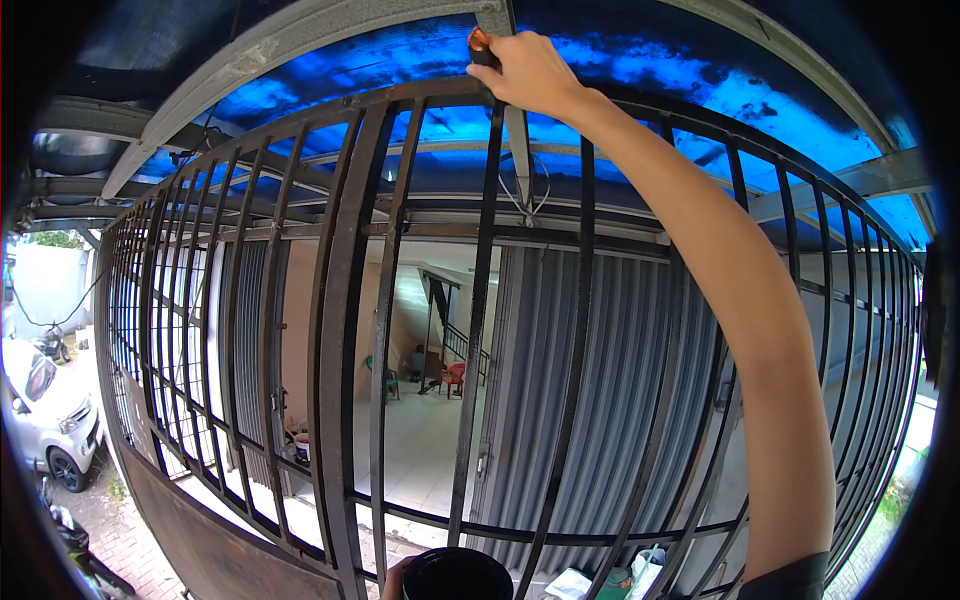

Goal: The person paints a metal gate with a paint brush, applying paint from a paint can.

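Observation:
High up at the top rail of a tall metal gate [368, 290], my right hand [530, 75] is closed around a paintbrush [478, 42] with a dark, orange-ended handle. The brush is against the upper end of a vertical bar, and its bristles blend into the dark metal. Low at the bottom edge, my left hand [394, 580] shows only in part, wrapped round the side of a round black paint pot [458, 576]. What is inside the pot looks dark. Several bars on the right are glossy black, while those on the left look browner and duller.
Behind the bars stand a grey folding shutter [600, 370] and an open doorway with a tiled floor [420, 440] and a red chair [452, 376]. Roof beams [300, 45] and blue sheeting hang overhead. A white car [50, 410] and a motorcycle [85, 550] are at left.

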Available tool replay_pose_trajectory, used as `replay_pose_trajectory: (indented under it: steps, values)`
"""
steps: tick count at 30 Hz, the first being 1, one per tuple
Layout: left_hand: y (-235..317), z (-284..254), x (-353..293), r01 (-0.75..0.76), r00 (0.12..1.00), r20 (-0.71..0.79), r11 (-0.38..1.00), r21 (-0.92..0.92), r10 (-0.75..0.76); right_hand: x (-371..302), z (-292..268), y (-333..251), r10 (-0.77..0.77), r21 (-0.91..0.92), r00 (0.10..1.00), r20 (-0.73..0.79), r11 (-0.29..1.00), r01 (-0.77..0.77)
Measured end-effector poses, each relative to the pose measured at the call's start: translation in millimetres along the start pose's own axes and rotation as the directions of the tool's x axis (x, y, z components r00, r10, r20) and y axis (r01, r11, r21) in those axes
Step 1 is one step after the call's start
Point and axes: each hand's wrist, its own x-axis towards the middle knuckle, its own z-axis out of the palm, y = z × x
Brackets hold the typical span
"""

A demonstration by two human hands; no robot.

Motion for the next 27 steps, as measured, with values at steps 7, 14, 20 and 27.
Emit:
replay_pose_trajectory:
  steps: [7,14,20,27]
  values:
    - [5,6,-3,0.094,0.995,-0.010,0.984,-0.152,-0.097,-3,-2,8,0.028,-0.023,1.000,0.001,0.999,-0.028]
    - [0,0,-2,0.001,1.000,-0.004,1.000,-0.014,-0.001,4,-6,18,0.025,-0.171,0.999,0.033,0.985,-0.019]
    - [3,1,-2,-0.002,1.000,-0.010,0.999,-0.047,0.001,-6,-9,21,0.063,-0.065,0.997,-0.038,0.996,-0.066]
    - [3,0,-6,0.021,1.000,-0.022,1.000,-0.003,-0.021,-24,-12,-9,0.020,0.012,0.975,0.222,1.000,-0.023]
